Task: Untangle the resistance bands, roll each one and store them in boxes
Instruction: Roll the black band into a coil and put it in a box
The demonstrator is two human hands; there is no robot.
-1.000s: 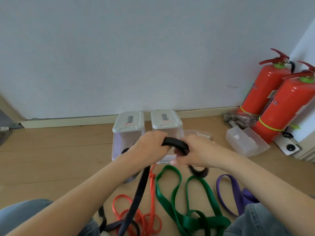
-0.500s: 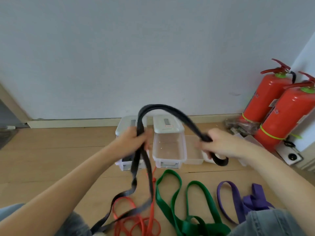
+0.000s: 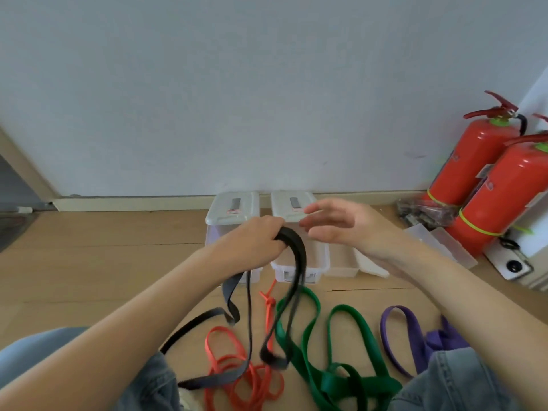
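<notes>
My left hand [image 3: 252,243] grips the black band [image 3: 298,259] at its top, and the band's loops hang down to the floor. My right hand [image 3: 341,225] hovers just right of it, fingers spread and holding nothing. On the floor lie an orange band [image 3: 237,372] with a knot, a green band [image 3: 329,345] and a purple band [image 3: 406,333]. Two clear boxes with grey lids [image 3: 234,207] [image 3: 292,203] stand behind the hands, and a third open clear box [image 3: 341,264] sits to their right.
Two red fire extinguishers [image 3: 474,161] stand at the right wall beside a clear lid [image 3: 444,241] and a bag of dark items [image 3: 427,212]. My knees in jeans [image 3: 444,381] frame the bands. Bare wood floor spreads to the left.
My right hand has let go of the black band and opened. The arch of band between the hands has dropped and now hangs from my left hand alone.
</notes>
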